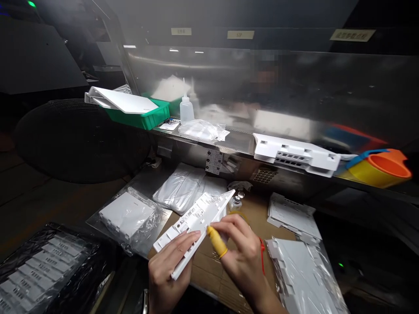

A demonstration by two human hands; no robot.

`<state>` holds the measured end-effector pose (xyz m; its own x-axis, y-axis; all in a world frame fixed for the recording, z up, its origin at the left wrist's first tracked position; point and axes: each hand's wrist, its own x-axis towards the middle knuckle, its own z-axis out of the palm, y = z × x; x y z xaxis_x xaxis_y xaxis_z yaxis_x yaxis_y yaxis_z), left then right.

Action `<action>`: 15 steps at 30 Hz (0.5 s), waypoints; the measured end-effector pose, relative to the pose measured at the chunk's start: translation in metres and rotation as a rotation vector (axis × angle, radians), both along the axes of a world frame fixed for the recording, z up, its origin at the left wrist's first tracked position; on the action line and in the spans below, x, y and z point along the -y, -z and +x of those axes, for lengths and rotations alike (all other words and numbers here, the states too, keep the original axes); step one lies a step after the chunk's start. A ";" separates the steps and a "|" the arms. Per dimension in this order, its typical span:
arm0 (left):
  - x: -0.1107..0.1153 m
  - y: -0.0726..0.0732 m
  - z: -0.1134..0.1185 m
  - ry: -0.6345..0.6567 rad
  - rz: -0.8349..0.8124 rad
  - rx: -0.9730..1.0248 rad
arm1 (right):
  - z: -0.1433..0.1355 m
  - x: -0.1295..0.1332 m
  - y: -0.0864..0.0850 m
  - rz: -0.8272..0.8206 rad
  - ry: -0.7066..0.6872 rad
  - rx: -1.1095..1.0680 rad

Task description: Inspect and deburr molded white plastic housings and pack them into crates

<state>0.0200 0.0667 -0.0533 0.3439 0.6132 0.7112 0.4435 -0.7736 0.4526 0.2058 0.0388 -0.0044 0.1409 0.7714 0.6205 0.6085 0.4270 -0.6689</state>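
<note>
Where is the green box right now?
In the head view, the green box is at the left end of the metal shelf, left of the squeeze bottle, with a white panel resting on it.

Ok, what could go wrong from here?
The left hand grips the white plastic part tilted in the air, so it might slip. The small metal-capped bottle sits just past its far end and could get knocked. Loose plastic around the bagged panel might snag.
</note>
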 end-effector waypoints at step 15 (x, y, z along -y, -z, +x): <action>0.000 0.011 -0.001 0.046 -0.023 -0.018 | -0.001 0.006 0.008 -0.049 -0.066 -0.069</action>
<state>0.0195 0.0664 -0.0639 0.3843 0.6127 0.6906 0.4160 -0.7827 0.4629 0.2047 0.0328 -0.0119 0.1297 0.8099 0.5721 0.5318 0.4301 -0.7295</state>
